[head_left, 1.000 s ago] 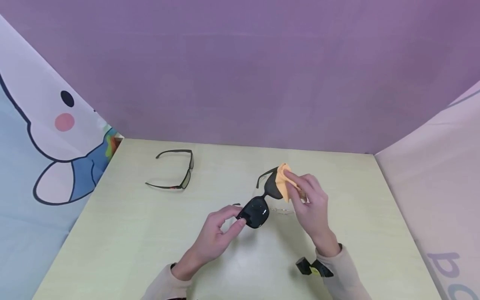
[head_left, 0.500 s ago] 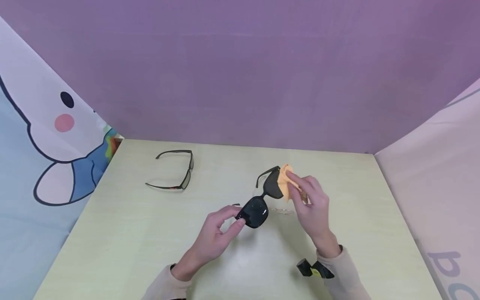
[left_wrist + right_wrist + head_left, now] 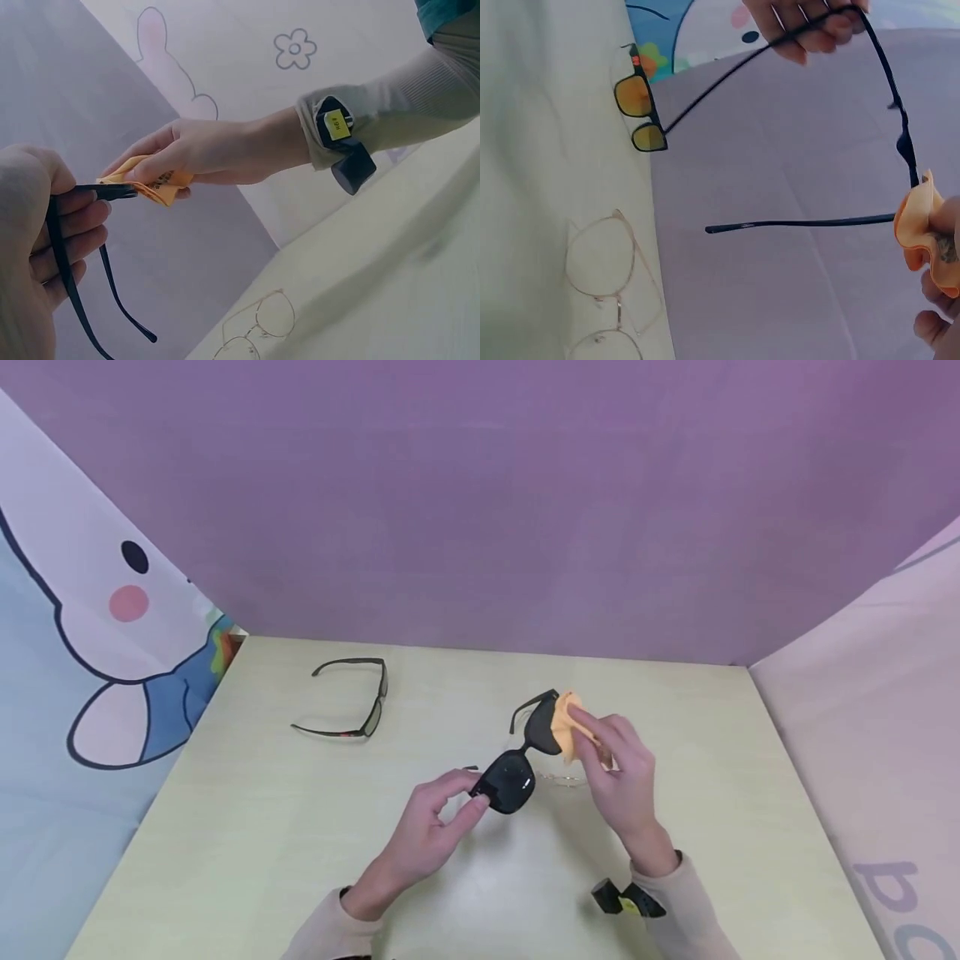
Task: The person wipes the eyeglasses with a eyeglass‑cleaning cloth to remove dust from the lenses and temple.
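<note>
My left hand (image 3: 429, 833) pinches the near end of a pair of black sunglasses (image 3: 507, 782), held up off the table with the dark lenses facing up. At the far lens, my right hand (image 3: 619, 768) grips an orange cleaning cloth (image 3: 564, 727) that is folded over the lens's outer edge. In the right wrist view the cloth (image 3: 919, 217) wraps the frame's corner, and one temple arm (image 3: 802, 223) sticks out from it. Dark print shows on the cloth (image 3: 157, 180) in the left wrist view. Part of that lens is hidden under the cloth.
A second pair of dark-framed glasses (image 3: 372, 718) lies with temples spread at the table's back left. Thin gold wire-rimmed glasses (image 3: 564, 781) lie on the table (image 3: 247, 860) beneath my hands. A purple backdrop (image 3: 480, 510) rises behind the table.
The sunglasses and both hands have shifted only very slightly in the head view. My right hand keeps the cloth on the far lens, and my left hand keeps its pinch.
</note>
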A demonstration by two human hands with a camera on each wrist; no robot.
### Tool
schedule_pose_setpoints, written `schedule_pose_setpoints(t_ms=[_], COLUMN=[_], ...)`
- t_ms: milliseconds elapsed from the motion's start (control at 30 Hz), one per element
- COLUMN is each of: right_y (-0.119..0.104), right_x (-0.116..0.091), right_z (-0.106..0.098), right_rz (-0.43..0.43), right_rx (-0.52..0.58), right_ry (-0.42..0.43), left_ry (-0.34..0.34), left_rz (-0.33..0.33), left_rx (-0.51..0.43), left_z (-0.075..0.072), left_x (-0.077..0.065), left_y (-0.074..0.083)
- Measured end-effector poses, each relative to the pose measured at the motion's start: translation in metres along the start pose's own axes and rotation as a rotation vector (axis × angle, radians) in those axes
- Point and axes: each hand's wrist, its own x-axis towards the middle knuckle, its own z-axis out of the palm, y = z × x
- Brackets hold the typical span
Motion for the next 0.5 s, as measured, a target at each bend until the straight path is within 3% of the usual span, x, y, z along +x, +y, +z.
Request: schedule_pose_setpoints(t_ms=[100, 333, 500], right_y=[0.0, 0.0, 0.005], right_x=[-0.001, -0.01, -0.008], right_z=[-0.001, 0.0, -0.005], right_rz=[0.015, -0.071, 0.009], right_rx=[-0.002, 0.056, 0.045], right_ry=[0.006, -0.091, -0.035], left_ry=[-0.003, 0.009, 0.001], left_rz=[-0.011, -0.004, -0.016], left_rx=[-0.006, 0.006, 0.003], left_z=[0.001, 0.0, -0.001], left_x=[0.0, 0.0, 0.0], left_y=[0.001, -0.001, 0.001])
